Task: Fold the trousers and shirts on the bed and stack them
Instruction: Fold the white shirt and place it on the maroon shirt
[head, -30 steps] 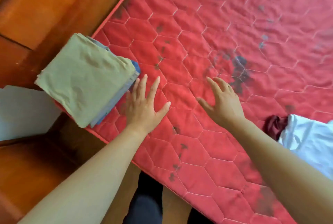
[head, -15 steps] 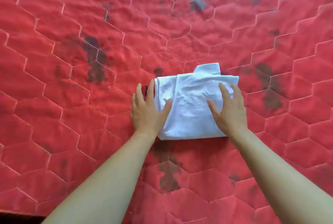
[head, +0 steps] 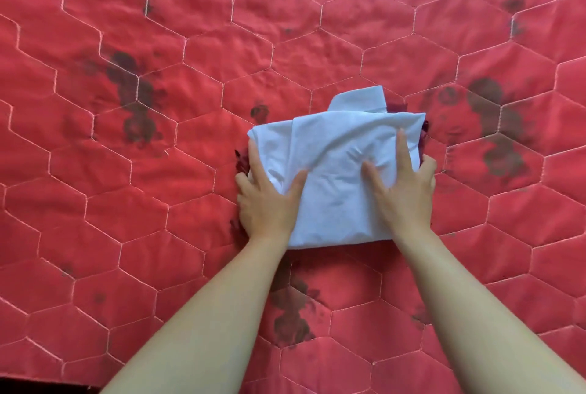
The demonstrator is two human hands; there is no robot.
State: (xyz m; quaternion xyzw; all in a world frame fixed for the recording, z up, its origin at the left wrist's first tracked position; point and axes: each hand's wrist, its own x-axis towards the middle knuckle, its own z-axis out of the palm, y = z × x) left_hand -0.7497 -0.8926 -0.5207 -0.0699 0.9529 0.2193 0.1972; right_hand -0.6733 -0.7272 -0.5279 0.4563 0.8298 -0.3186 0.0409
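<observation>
A folded white shirt [head: 336, 152] lies in the middle of the red quilted bed [head: 158, 171], its collar pointing away from me. A dark red garment [head: 242, 160] shows only as slivers under the shirt's left and right edges. My left hand [head: 266, 200] grips the shirt's left side, thumb on top and fingers curled around the edge. My right hand [head: 404, 190] clasps the right side the same way, its thumb pressing a crease into the cloth.
The bedcover has hexagon stitching and dark stains [head: 136, 101] scattered around the shirt. The bed's near edge [head: 47, 382] runs along the bottom left. The earlier stack of folded clothes is out of view.
My view swung from the stack at the bed's corner to the white shirt. Both hands went from resting flat at its sides to gripping its edges.
</observation>
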